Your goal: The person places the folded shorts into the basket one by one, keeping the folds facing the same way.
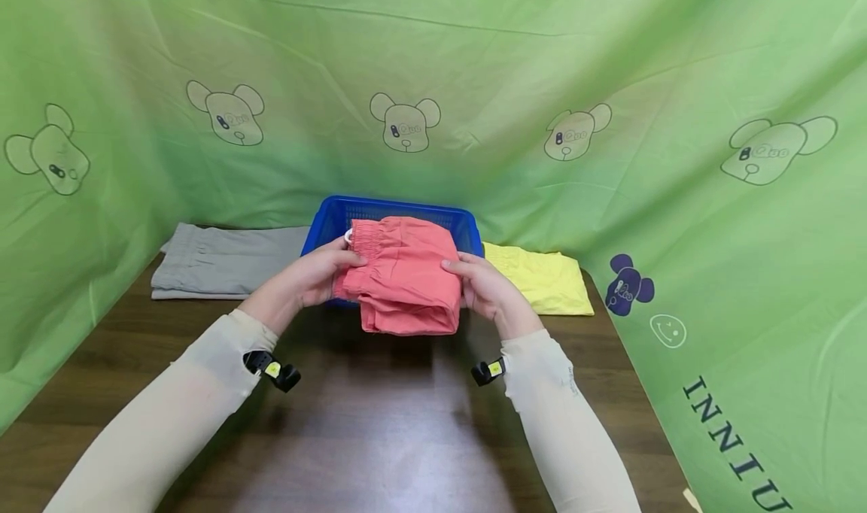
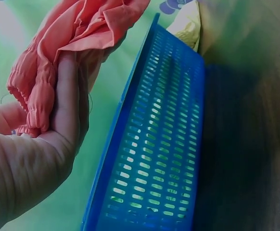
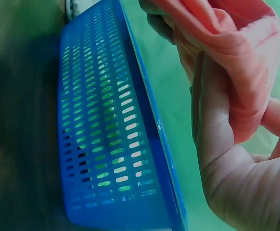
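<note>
Head view: folded red garment (image 1: 409, 276) held up at the blue basket (image 1: 400, 203)

Step in hand is judged to be the placing of the garment. Both wrist views show it above the basket's rim, apart from it. Left hand (image 1: 317, 274) pinches the gathered waistband end, thumb on top, fingers beneath; right hand (image 1: 489, 287) pinches the opposite end likewise. Grey garment (image 1: 230, 261) lies on the table (image 1: 406, 438) to the basket's left, yellow garment (image 1: 542, 276) to its right.

Next move, in this inspector's judgement, calls for centring the bundle over the basket, then lowering both hands evenly; an early release at one end could let the loose layers unfold.

Limits of inspection: garment and hands cover most of the basket's interior, so its contents cannot be confirmed. How squarely the bundle sits over the opening cannot be told. Fingers under the cloth are partly hidden. A small white item (image 1: 348, 235) by the waistband, possibly a drawstring, is too small to identify.
</note>
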A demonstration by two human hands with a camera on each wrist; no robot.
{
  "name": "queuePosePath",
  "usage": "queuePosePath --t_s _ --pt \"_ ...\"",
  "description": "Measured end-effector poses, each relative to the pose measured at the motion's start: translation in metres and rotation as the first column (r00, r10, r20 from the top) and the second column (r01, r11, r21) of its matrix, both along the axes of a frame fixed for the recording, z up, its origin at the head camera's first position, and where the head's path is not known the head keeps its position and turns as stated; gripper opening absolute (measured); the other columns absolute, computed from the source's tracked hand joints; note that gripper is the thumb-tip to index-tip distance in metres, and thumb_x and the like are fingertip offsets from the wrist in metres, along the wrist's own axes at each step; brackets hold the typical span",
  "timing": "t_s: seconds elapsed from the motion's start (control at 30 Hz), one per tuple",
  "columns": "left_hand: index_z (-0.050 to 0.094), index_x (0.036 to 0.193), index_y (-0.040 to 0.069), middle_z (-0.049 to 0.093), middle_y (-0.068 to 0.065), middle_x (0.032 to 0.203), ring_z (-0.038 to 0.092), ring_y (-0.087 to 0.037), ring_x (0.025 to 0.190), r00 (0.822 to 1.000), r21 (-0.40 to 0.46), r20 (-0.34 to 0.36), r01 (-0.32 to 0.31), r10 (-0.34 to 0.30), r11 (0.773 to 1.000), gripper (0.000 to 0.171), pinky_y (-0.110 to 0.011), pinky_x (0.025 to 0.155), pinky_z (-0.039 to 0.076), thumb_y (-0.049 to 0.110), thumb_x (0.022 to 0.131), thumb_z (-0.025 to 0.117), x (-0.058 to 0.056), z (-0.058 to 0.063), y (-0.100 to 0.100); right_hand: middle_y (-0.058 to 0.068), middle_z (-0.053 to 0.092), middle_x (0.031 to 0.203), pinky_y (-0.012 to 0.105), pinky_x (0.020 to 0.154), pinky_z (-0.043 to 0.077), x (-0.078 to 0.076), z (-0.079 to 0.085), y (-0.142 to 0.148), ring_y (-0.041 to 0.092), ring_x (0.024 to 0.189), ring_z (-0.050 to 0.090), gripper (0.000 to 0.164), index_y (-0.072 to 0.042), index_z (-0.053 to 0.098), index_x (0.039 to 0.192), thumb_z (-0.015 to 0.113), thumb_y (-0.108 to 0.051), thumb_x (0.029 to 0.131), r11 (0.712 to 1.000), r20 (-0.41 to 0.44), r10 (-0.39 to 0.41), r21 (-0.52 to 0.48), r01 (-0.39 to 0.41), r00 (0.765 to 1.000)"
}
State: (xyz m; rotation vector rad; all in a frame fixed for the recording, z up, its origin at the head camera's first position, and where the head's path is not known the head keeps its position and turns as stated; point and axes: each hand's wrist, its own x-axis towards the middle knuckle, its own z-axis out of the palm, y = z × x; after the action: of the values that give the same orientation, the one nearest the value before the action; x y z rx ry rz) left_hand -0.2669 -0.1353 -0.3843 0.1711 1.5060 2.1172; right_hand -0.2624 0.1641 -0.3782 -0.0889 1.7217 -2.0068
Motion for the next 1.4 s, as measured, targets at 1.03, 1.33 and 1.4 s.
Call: queuePosePath --t_s 1.03,1.33,1.4 --pt "0.004 0.164 0.026 0.04 -0.02 0.143 0.074 -0.026 0.098 0.997 0.016 0.003 0.076 -0.076 0.997 0.066 -0.046 0.082 0.061 0.004 0.11 0.035 -0.05 0.014 -0.012 -0.001 0.076 0.095 0.038 0.069 0.062 -0.039 0.004 -0.013 0.015 0.084 0.075 0.013 -0.016 0.051 0.12 0.043 -0.02 0.11 0.976 0.071 0.028 -0.218 -0.011 0.997" --pt "0.006 0.163 0.027 0.051 -0.015 0.13 0.073 -0.021 0.091 1.0 -0.066 -0.004 0.029 -0.029 0.997 0.067 -0.041 0.076 0.062 0.006 0.109 0.04 -0.07 0.013 -0.012 -0.001 0.075 0.097 0.037 0.068 0.061 -0.049 0.004 -0.018 0.015 0.083 0.074 0.023 -0.02 0.046 0.132 0.047 -0.02 0.109 0.986 0.068 -0.038 -0.158 0.048 0.997" --pt "0.006 0.163 0.028 0.05 -0.016 0.131 0.073 -0.02 0.09 1.0 -0.076 -0.005 0.019 -0.02 0.997 0.067 -0.04 0.076 0.062 0.006 0.109 0.04 -0.073 0.013 -0.011 -0.001 0.074 0.099 0.039 0.068 0.061 -0.05 0.005 -0.019 0.017 0.084 0.074 0.026 -0.02 0.045 0.135 0.047 -0.022 0.109 0.991 0.066 -0.033 -0.131 0.042 0.997"
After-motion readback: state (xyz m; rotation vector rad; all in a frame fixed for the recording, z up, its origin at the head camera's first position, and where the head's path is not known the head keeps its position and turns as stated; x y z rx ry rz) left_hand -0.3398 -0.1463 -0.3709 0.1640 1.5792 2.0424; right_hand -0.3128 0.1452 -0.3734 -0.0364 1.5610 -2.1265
